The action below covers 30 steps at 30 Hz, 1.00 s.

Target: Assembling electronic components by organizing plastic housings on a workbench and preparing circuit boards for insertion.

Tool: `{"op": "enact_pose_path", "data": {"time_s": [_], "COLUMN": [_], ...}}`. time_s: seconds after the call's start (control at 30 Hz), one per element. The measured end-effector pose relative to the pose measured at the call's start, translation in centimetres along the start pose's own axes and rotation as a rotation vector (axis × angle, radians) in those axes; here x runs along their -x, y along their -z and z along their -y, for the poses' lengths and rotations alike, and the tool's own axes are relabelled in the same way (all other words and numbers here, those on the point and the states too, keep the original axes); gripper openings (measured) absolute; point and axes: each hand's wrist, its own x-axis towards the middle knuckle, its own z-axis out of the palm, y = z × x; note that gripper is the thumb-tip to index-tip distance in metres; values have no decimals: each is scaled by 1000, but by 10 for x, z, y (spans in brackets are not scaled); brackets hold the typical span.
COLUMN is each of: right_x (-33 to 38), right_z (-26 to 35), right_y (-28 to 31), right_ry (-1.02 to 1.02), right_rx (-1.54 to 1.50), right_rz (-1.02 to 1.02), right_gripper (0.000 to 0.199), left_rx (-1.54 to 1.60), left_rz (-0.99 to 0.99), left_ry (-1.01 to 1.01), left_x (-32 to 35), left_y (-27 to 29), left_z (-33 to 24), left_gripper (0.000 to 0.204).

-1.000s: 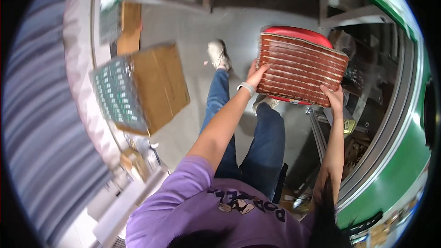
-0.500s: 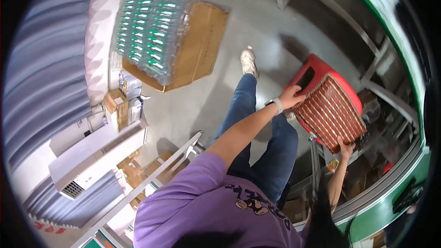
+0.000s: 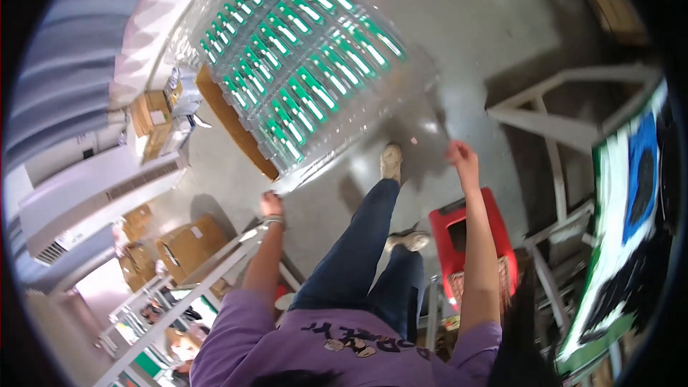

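Observation:
A stack of clear plastic trays (image 3: pixel 344 123) fills the upper middle, with rows of narrow green-and-white pieces (image 3: pixel 308 97) inside. My left hand (image 3: pixel 272 206), with a wristband behind it, is at the stack's near left corner. Its fingers are closed at the end of a shiny strip of clear plastic. My right hand (image 3: pixel 464 158) is raised off the near right corner, fingers bent together and slightly blurred; what they hold, if anything, I cannot make out. Below my right forearm stands a red plastic chair (image 3: pixel 502 223) with a brown woven mat (image 3: pixel 456 285), partly hidden by the arm.
An open cardboard box (image 3: pixel 233 125) lies under the trays' left side. Grey metal frame legs (image 3: pixel 548 125) stand at the right. A metal rail (image 3: pixel 208 276) runs along the lower left, near a cardboard box (image 3: pixel 190 244). My shoes (image 3: pixel 390 163) are on the grey floor.
Both hands have let go of the red chair, which now stands lower by my right leg. My hands have spread apart towards the trays, which appear larger and closer.

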Motion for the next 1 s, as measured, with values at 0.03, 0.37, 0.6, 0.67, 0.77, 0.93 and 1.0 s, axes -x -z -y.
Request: {"op": "enact_pose_path", "data": {"time_s": [0.03,0.37,0.6,0.67,0.77,0.93,1.0], "right_x": [-47,-252,-225,-227,-242,-280,-234], "right_z": [26,240,254,252,233,186,208], "right_y": [-8,-103,-160,-157,-152,-117,-131], "right_ry": [11,-108,-81,-64,-69,-1098,-701], "right_rx": [-89,220,195,215,207,-1373,-624], "right_rz": [-9,586,683,680,642,1455,1047], "right_gripper": [21,64,85,86,85,81,81], "left_rx": [117,266,557,531,513,471,525], "left_rz": [-100,-213,-108,-58,-47,8,24], "left_ry": [14,155,154,132,128,114,146], "left_x": [-31,-94,-96,-95,-86,-86,-89], "left_y": [11,-45,-47,-44,-51,-49,-36], "left_z": [2,-58,-41,-35,-42,-47,-40], "left_gripper": [27,41,33,31,31,31,31]}}
